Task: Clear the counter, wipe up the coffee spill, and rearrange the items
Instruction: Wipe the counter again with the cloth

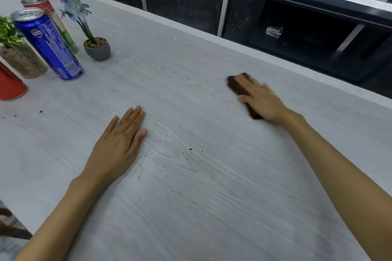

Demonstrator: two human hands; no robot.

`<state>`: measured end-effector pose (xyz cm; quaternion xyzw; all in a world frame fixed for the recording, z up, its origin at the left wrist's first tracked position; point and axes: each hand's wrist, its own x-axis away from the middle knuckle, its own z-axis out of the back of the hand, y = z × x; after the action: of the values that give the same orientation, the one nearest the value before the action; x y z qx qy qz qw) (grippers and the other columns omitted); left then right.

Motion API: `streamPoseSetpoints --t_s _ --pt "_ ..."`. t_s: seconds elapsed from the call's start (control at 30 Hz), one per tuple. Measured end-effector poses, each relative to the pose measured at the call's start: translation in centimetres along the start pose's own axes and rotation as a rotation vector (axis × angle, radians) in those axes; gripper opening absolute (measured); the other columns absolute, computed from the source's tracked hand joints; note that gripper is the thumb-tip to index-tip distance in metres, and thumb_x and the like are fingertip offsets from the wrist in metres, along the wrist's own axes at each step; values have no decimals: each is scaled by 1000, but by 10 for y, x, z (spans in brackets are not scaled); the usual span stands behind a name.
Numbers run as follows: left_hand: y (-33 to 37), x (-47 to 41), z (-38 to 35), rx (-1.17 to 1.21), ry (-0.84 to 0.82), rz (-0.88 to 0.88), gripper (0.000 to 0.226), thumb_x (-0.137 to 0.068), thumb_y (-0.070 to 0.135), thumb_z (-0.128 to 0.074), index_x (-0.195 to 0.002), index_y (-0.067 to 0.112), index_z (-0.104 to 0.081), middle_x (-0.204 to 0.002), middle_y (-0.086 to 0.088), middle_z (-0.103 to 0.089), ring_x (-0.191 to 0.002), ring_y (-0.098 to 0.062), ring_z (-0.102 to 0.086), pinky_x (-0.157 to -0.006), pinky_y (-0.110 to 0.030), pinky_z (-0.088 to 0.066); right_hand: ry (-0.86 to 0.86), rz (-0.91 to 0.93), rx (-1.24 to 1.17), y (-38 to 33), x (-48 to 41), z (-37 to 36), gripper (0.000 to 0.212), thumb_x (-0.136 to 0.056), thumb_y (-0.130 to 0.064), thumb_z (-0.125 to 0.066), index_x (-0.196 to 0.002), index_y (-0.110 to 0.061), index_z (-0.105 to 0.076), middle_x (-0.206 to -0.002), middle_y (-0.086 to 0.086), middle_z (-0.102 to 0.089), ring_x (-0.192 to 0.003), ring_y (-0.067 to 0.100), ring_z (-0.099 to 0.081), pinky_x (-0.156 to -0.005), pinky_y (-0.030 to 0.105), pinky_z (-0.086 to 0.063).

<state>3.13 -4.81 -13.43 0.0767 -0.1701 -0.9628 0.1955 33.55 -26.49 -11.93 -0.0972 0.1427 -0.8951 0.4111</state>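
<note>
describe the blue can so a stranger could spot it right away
Look to the far left of the grey wood-grain counter, where cans and small plants are grouped. The blue can stands nearest the centre, in front of a red-topped can. It is the only blue one, tall and slim with white print.

Counter [191, 74]: I am seeing matt, pale wood-grain laminate.
Cans [47, 44]: glossy printed metal is showing.
Cloth [235, 86]: dark, soft-looking fabric.
Pot [97, 50]: rough, matt grey.
</note>
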Motion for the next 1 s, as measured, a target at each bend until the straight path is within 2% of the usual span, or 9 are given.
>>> streamPoseSetpoints --t_s 0.07,0.13,0.33,0.43,0.53,0.63,0.7,0.83,1.0 --pt "0 -1 0 5 8 -1 61 -90 48 -12 -146 23 -10 -153 13 -5 -140 1 1 -118 -28 0 28 -155 3 16 10 3 57 -95 -37 -32 -146 -33 -6 -158 -10 -4 -144 7 -1 -116 40 0" --pt "0 -2 -1 8 11 -5 62 -90 48 -11 -146 22 -12 -153 12 -6 -140 1 -1 -118 -28 0 40 -163 -8 4 21 -6 57 -95 -38 -30 -147 -33 -6 -157 -13 -3 -144 7 2 -116 39 2" --pt "-3 -2 -2 6 20 -20 63 -89 48 -11 -146 20 -14 -154 8 -9 -139 1 -2 -118 -28 -1 10 143 9 -89 87 -50 57 -95 -45 -26 -146 -35 -2 -155 -19 1 -142 2 8 -114 33 7" --pt "-4 -2 -2 19 10 -28 60 -92 46 -14 -146 19 -13 -155 7 -9 -138 2 -1 -117 -26 0 -19 221 -6 -95 134 -56 55 -94 -52 -19 -142 -45 6 -150 -29 10 -137 -7 17 -113 26 13" --pt "-5 1 -2 15 7 -47 56 -95 42 -17 -146 19 -13 -155 7 -9 -141 -2 -3 -118 -28 -1 30 43 -39 -61 165 -42 53 -95 -52 -21 -138 -50 8 -149 -30 9 -137 -9 15 -113 26 10" --pt "-5 1 -2 25 -3 -57 55 -96 41 -17 -146 18 -12 -155 6 -7 -142 -4 -2 -118 -29 0 145 -320 -57 -27 176 -26 55 -96 -43 -27 -145 -39 -3 -155 -18 -1 -142 1 6 -116 34 5" --pt "-7 -1 0 53 -38 -78 55 -96 40 -17 -146 18 -10 -156 6 -5 -142 -3 0 -117 -28 2 189 -454 -29 -25 168 -25 56 -95 -39 -29 -146 -33 -7 -157 -13 -3 -144 8 2 -116 40 3" --pt "-25 -2 15 214 -152 -186 58 -93 44 -18 -145 19 -13 -154 9 -5 -139 2 2 -114 -22 4 210 -469 -12 -69 140 -42 57 -96 -39 -28 -147 -28 -6 -158 -9 -3 -145 14 2 -117 44 4" --pt "-77 -3 40 84 -179 -267 65 -87 50 -14 -145 21 -12 -153 10 -5 -138 2 3 -114 -24 5 169 -277 -18 -188 94 -77 57 -97 -39 -27 -148 -27 -4 -158 -9 -3 -145 14 4 -116 40 6"
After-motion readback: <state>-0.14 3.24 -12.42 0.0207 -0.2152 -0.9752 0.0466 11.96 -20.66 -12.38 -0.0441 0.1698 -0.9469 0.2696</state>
